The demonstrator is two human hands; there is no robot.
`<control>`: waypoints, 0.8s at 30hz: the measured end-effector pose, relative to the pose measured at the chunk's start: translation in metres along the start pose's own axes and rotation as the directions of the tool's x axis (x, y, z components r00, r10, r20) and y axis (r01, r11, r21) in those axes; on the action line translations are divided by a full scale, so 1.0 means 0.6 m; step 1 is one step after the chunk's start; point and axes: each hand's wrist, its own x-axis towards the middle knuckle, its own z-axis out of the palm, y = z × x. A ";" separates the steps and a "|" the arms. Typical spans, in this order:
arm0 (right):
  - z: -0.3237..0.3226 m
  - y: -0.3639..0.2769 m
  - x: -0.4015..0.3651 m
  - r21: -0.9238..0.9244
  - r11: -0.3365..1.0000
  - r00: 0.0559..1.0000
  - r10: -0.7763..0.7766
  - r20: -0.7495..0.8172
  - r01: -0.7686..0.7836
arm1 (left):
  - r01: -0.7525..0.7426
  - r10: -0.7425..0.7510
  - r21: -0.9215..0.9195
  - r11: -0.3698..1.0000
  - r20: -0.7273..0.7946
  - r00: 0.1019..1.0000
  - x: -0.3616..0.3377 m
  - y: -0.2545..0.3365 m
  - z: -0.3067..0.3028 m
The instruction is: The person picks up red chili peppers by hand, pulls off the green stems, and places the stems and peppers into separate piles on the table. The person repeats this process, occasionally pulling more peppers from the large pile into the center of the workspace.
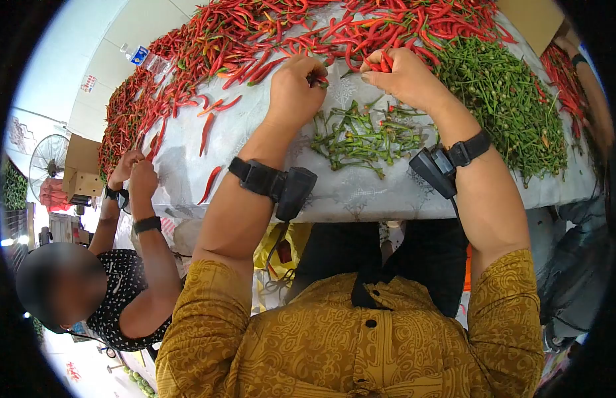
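My left hand (298, 91) is closed over the table, its fingers curled around something dark red and green that is mostly hidden. To the right, my right hand (399, 74) pinches red chilies (385, 62) between thumb and fingers. Both hands are just in front of a big heap of red chilies (255, 33). Below and between them, a small loose pile of green stems (368, 136) lies on the pale patterned cloth (255, 189). A large heap of green stems (500, 106) stands right of my right hand.
A co-worker's hands (134, 174) are at the table's left edge, near a few loose chilies (206, 132). A clear plastic bottle (145, 58) lies at the back left. Another person's arm (590, 93) is at the far right, beside more red chilies (565, 83).
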 end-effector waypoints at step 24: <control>0.001 0.008 0.002 -0.018 0.999 0.999 0.028 0.034 -0.027 | 0.003 -0.005 -0.064 0.998 -0.031 1.000 0.000 0.005 0.001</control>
